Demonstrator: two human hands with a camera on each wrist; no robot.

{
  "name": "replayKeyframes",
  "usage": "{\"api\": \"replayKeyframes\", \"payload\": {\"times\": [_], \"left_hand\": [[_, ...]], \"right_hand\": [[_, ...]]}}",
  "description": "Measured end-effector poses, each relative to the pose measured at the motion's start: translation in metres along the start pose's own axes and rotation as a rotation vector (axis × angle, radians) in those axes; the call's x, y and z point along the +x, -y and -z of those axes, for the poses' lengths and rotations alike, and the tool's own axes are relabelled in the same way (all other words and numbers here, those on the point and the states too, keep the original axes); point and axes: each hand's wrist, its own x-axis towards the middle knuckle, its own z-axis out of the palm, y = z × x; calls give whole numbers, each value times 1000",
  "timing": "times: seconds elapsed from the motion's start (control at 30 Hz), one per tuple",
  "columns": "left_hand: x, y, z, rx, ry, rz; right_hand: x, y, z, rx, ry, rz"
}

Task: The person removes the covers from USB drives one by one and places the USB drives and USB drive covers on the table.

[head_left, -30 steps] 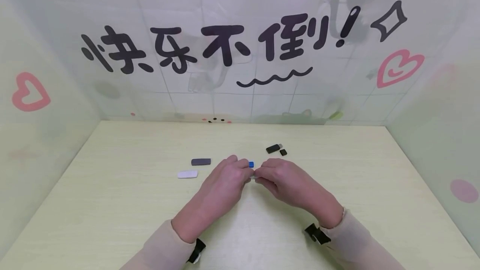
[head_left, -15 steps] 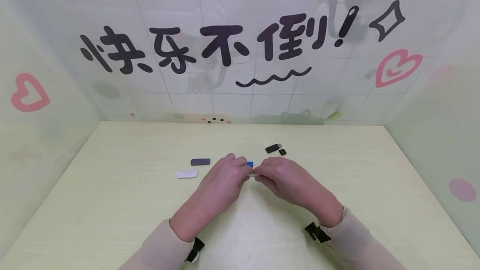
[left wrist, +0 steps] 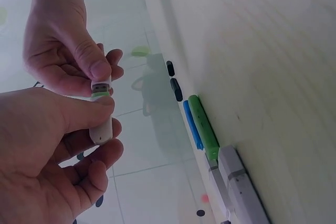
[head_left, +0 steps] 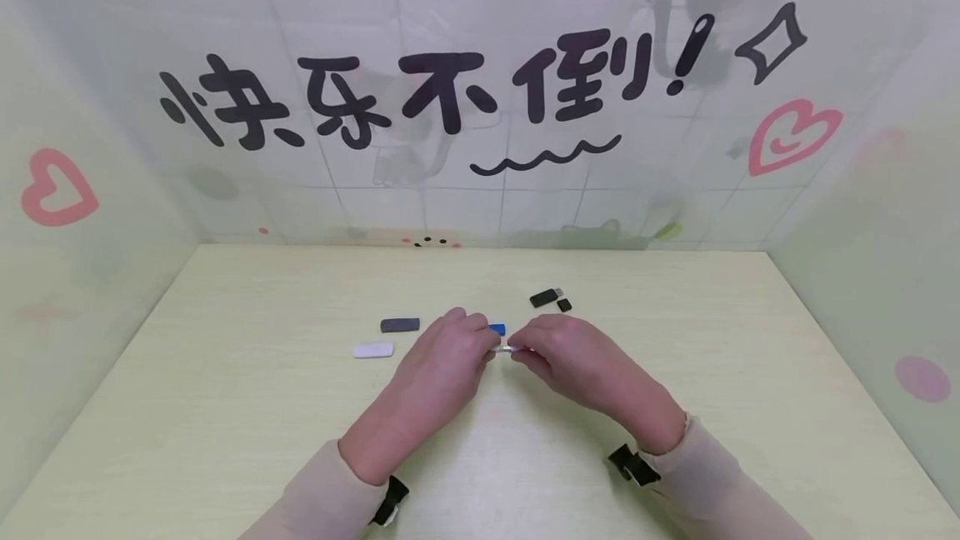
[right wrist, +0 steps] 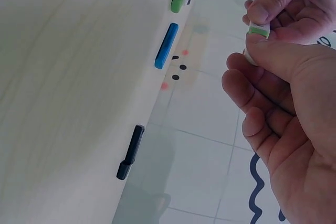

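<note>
My left hand [head_left: 450, 361] pinches the body of a white USB flash drive [left wrist: 102, 132] between thumb and fingers. My right hand [head_left: 573, 361] pinches the drive's white cap [left wrist: 101, 83] at the other end. In the left wrist view a bit of the metal plug [left wrist: 101, 88] shows between cap and body, beside a green band [left wrist: 98, 95]. The cap still covers part of the plug. Both hands are close together above the table, and fingers hide much of the drive in the head view.
Behind the hands lie a blue flash drive [head_left: 497, 329] and a green one [left wrist: 203, 127]. A dark grey drive [head_left: 401, 325] and a white drive [head_left: 373, 350] lie at left. An uncapped black drive [head_left: 544, 297] with its cap [head_left: 564, 305] lies at the back right.
The fingertips of the two hands have drawn slightly apart, and a short length of the flash drive now shows between them. The things on the table have stayed put.
</note>
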Motion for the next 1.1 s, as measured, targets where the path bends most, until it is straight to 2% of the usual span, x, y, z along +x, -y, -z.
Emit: {"api": "replayKeyframes", "payload": {"times": [0.2, 0.73, 1.1], "left_hand": [[0, 3, 3, 3, -20, 6], [-1, 1, 5, 23, 39, 59], [2, 3, 7, 8, 39, 92]], "right_hand": [[0, 0, 4, -8, 2, -27], [-2, -4, 9, -44, 90, -92], [-8, -9, 20, -48, 94, -112]]}}
